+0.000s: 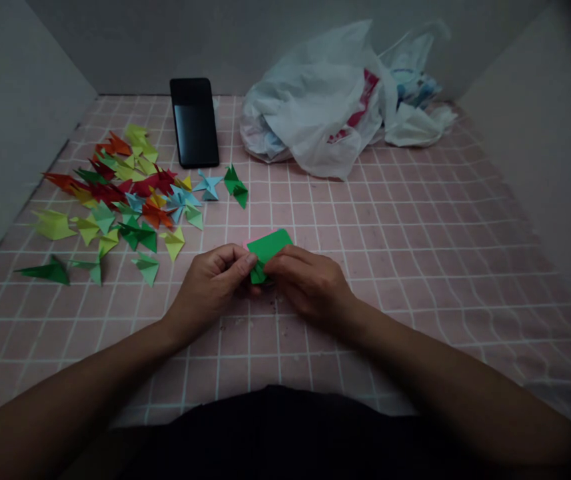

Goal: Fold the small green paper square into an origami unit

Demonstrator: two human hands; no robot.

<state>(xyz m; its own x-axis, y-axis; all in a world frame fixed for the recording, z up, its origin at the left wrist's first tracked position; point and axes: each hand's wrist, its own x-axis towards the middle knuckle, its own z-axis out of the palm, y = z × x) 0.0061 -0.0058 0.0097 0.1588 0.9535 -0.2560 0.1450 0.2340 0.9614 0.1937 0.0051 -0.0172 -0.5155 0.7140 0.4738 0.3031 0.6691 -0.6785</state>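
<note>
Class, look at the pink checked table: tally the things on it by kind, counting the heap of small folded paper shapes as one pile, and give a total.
Green paper being folded, held in the left hand and right hand: 1
Pile of folded paper shapes: 1
Black phone: 1
Heap of white plastic bags: 1
Total: 4

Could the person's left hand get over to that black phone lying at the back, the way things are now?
Probably yes. The left hand is pinching the green paper, so it would have to let go first. The phone lies flat beyond the folded paper pieces, with bare cloth leading toward it.
</note>
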